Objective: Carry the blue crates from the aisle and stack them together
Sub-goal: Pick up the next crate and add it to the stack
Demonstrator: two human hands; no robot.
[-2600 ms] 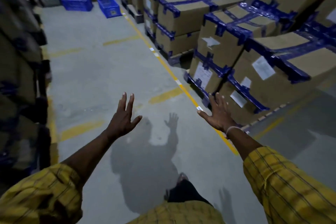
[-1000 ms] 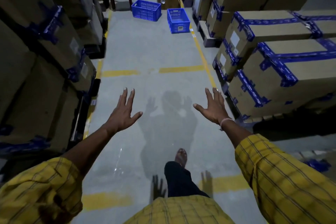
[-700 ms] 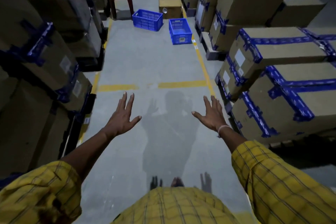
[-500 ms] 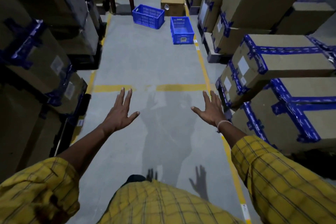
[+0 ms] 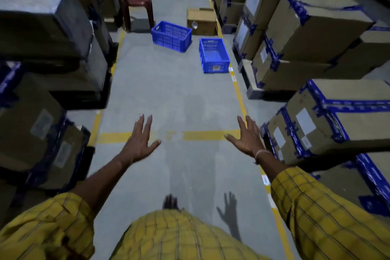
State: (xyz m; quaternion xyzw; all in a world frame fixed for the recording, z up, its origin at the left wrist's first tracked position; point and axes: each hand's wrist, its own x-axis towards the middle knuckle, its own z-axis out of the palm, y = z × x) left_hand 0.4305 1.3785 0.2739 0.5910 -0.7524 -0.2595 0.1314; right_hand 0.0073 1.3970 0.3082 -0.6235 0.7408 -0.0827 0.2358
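Blue crates, two of them, sit on the grey floor [image 5: 168,95] far up the aisle: one [image 5: 171,36] central, one [image 5: 214,55] by the right-hand yellow line. Left hand [image 5: 138,143] and right hand [image 5: 248,141] reach forward, fingers spread, holding nothing. Both crates appear closer than a moment earlier.

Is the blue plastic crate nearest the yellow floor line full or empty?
Empty, as far as shows. The blue plastic crate sits upright on the grey concrete floor, and its bare blue bottom is visible through the open top.
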